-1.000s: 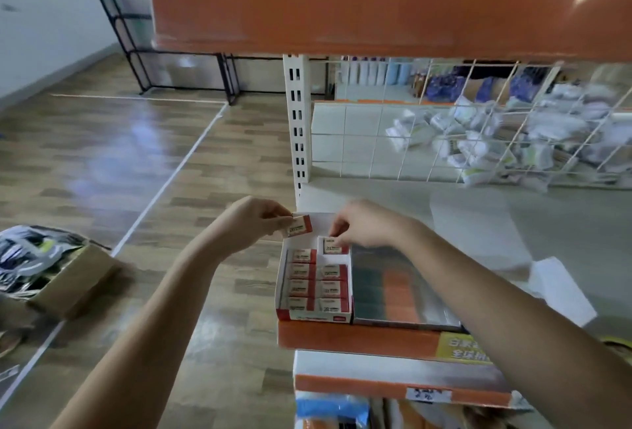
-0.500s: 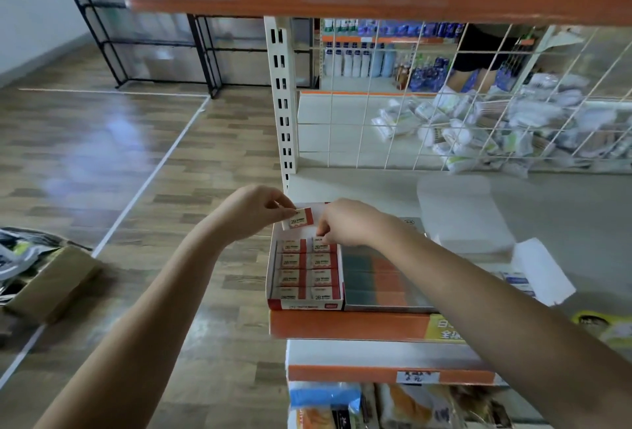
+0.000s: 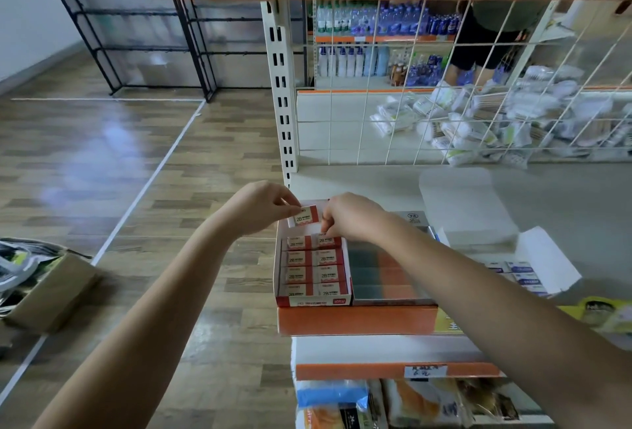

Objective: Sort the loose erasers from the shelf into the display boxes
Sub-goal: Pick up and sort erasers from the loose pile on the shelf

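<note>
- Here, the red-and-white display box (image 3: 313, 300) at the shelf's front edge (image 3: 355, 321) holds two columns of 2B erasers, four rows showing; its back row is unfinished.
- Left hand (image 3: 254, 208) pinches a loose 2B eraser (image 3: 305, 216) above the box's rear.
- Right hand (image 3: 350, 218) pinches the seated back-row eraser (image 3: 326, 240).
- The right forearm crosses the neighbouring foil-topped box (image 3: 390, 271), hiding part of it; its contents are unreadable.
- Further loose stock is not discernible; the blue-labelled packs (image 3: 523, 274) lie half under a white flap.
</note>
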